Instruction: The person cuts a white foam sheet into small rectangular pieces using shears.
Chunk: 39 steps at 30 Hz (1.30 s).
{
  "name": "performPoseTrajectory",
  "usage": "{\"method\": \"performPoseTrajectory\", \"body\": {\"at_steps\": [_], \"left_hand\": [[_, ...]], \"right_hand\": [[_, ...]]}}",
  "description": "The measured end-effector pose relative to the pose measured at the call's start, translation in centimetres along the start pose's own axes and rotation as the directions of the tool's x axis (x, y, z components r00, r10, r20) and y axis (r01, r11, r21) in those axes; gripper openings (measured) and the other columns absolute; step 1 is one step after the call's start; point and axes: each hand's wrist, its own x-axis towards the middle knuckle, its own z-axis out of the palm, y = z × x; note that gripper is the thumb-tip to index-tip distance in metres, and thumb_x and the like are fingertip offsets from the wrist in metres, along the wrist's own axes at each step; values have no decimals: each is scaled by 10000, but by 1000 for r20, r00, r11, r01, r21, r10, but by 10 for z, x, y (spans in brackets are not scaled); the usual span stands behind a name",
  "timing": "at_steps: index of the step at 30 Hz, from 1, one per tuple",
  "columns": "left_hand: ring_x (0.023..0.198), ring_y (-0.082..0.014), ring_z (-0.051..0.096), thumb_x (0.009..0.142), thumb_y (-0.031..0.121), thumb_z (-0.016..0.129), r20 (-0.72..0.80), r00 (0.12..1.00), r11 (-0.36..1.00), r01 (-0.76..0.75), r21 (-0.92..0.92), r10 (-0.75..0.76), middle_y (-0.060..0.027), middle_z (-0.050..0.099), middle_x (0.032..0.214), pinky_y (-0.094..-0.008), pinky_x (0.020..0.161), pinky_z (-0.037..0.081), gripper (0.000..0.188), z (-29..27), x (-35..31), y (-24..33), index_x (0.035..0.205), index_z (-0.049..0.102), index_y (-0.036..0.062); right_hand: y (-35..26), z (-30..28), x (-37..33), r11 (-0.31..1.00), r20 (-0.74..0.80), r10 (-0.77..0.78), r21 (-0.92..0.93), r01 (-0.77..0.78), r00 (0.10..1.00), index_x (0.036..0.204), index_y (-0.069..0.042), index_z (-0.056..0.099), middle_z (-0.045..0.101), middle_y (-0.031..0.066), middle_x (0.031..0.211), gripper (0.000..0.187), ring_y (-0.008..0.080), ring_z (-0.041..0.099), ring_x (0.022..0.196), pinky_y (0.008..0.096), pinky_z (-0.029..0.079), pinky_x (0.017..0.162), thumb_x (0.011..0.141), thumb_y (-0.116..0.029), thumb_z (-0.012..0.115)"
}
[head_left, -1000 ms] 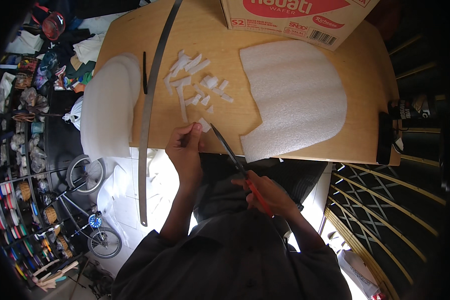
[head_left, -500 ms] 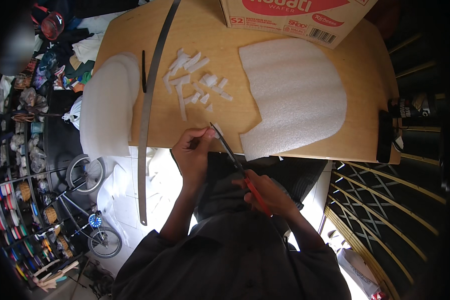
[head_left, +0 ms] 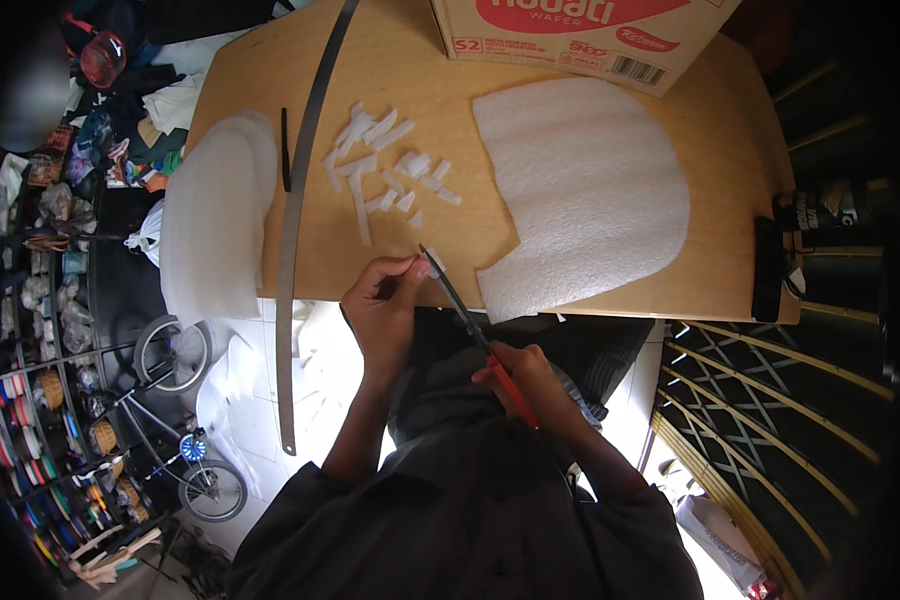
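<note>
White scrap (head_left: 436,258): a small foam piece at the left fingertips, above the near edge of the table, partly hidden behind the scissor blades.

Left hand (head_left: 383,305): thumb and forefinger pinched narrow on the white scrap, beside the tips of the scissors.

Right hand (head_left: 535,378): wrapped around the red handles of the scissors, lower and to the right of the left hand.

Scissors (head_left: 467,315): dark blades slanting up and left to the white scrap; whether they bite into it is too small to tell.

Offcuts (head_left: 361,165): loose pile of white strips and bits, mid-table, beyond the left hand and well apart from the big sheet.

Big sheet (head_left: 595,190): white foam lying flat on the right half, far and right sides rounded, left edge stepped by a notch.

Foam stack (head_left: 210,220): pale, round-ended layers at the table's left, hanging past the near edge.

Ruler (head_left: 290,250): long grey metal strip between foam stack and offcuts, near end jutting past the table.

Pen (head_left: 285,150): thin, dark, just left of the ruler.

Box (head_left: 580,62): brown cardboard with red print, at the far side beyond the big sheet.

Table (head_left: 410,60): light wood surface under all the foam.

Surroundings: bicycle (head_left: 192,447) on the floor at left; folding gate (head_left: 750,420) at right.
</note>
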Motion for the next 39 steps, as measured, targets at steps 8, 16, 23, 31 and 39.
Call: {"method": "performPoseTrajectory", "body": {"at_steps": [8,16,23,31,39], "left_hand": [[784,-78,623,886,53,725,-59,992,990,-105,95,111,-53,702,853,-217,745,475,103,-11,12,-5,951,699,-22],[802,-192,595,855,64,725,130,807,568,-510,646,576,-67,641,923,-300,732,467,259,-31,92,-2,1112,697,49],[935,-274,573,841,79,727,267,864,683,-501,531,426,-112,628,984,-386,817,461,278,3,45,20,1112,683,42],[1117,-300,481,709,283,848,660,681,585,-688,429,318,-80,533,1269,-461,969,370,689,36,-7,-12,1316,573,109],[1137,-315,466,698,200,846,681,668,629,-676,385,301,-91,525,1273,-463,989,395,648,31,-6,-8,1285,587,115]], "right_hand": [[6,-3,-1,999,-45,10,31,-9,999,920,7,591,718,124,822,74,131,665,595,266,505,505,856,7,630],[22,-18,-16,972,92,27,-235,-4,995,1019,22,480,708,166,955,207,217,711,765,304,559,633,896,-80,612],[26,-42,-71,996,105,52,70,-60,993,1178,8,500,660,195,1093,642,375,642,1030,451,495,853,876,-538,657],[35,-64,-131,949,76,315,-51,-312,946,1152,-10,507,660,161,969,732,345,670,886,430,518,787,895,-696,504],[41,-55,-120,970,58,236,49,-239,970,1074,18,505,626,77,818,661,119,558,517,265,426,480,939,-628,490]]}}
